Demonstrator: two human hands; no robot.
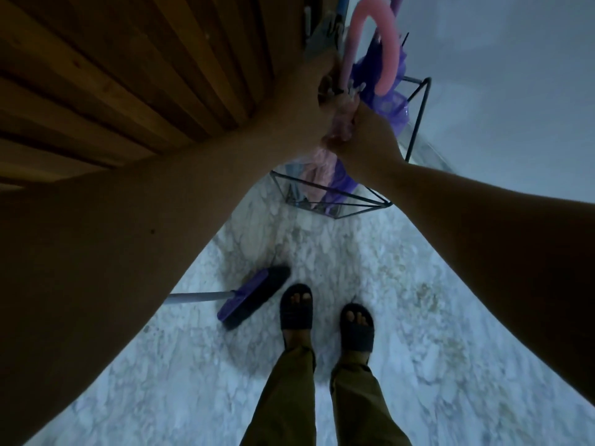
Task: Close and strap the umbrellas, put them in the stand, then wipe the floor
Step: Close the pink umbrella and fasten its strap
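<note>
A black wire stand (335,201) sits on the floor beside a wooden door (128,75). In it stands a purple umbrella (380,91), folded, and a pink umbrella (341,123) with a curved pink handle (367,40) reaches down into it too. Both hands are on the pink umbrella – the right hand (370,140) is curled round its bunched fabric, the left hand (322,85) grips it higher up, near the base of the handle. The floor (418,317) is pale marble with mottled grey marks. A broom (254,297) with a purple head lies on it, just left of the person's feet in dark sandals (296,307).
</note>
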